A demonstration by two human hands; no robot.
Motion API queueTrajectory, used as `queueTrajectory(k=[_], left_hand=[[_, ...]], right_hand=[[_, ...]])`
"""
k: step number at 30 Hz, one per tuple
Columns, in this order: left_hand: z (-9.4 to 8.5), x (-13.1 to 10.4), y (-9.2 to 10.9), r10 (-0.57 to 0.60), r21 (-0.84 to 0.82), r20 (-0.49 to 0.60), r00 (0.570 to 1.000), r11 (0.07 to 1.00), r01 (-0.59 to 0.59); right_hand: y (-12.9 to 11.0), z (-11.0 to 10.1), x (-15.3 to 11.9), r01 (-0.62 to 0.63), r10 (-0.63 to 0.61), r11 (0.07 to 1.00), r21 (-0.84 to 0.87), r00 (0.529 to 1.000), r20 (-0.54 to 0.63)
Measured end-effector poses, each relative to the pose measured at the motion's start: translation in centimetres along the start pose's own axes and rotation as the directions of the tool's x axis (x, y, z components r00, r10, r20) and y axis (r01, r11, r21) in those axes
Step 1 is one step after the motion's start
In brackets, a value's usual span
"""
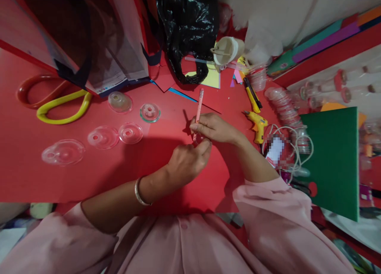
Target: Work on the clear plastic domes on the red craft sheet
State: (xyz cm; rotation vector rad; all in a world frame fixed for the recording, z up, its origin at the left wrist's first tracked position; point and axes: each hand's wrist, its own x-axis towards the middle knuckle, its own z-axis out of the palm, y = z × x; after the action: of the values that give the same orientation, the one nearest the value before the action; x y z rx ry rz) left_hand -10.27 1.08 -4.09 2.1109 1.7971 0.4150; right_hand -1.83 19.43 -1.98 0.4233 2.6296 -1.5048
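My right hand (pixel 217 128) is closed around a pink pencil (pixel 199 105), which stands nearly upright with its upper end pointing away from me. Just below, my left hand (pixel 189 162) pinches a small clear round plastic piece (pixel 198 138) against the pencil's lower end; fingers hide much of this piece. To the left lie several clear plastic bottle tops cut into shallow domes, among them a green-rimmed one (pixel 150 112), a pink-rimmed one (pixel 131 133) and a wide one (pixel 63 151).
A yellow glue gun (pixel 257 125) and a yellow cutter knife (pixel 252 95) lie to the right, near a white cord (pixel 306 139) and a green board (pixel 331 161). At the back are a black plastic bag (pixel 190 24) and a white cup (pixel 228 51). Yellow tubing (pixel 64 107) lies left.
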Motion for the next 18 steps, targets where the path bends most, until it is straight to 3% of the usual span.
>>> queueTrajectory(k=[9,18], left_hand=[[-0.01,-0.02,0.03,-0.015,0.024,0.023,1.0,1.0,0.014],[0.0,0.05,0.05,-0.026,0.017,0.024,0.999,1.0,0.025]], right_hand=[[0.07,0.34,-0.27,-0.033,0.026,0.998,-0.046,0.989,-0.146],[0.66,0.54,-0.95,-0.108,0.126,0.992,0.071,0.932,-0.341]])
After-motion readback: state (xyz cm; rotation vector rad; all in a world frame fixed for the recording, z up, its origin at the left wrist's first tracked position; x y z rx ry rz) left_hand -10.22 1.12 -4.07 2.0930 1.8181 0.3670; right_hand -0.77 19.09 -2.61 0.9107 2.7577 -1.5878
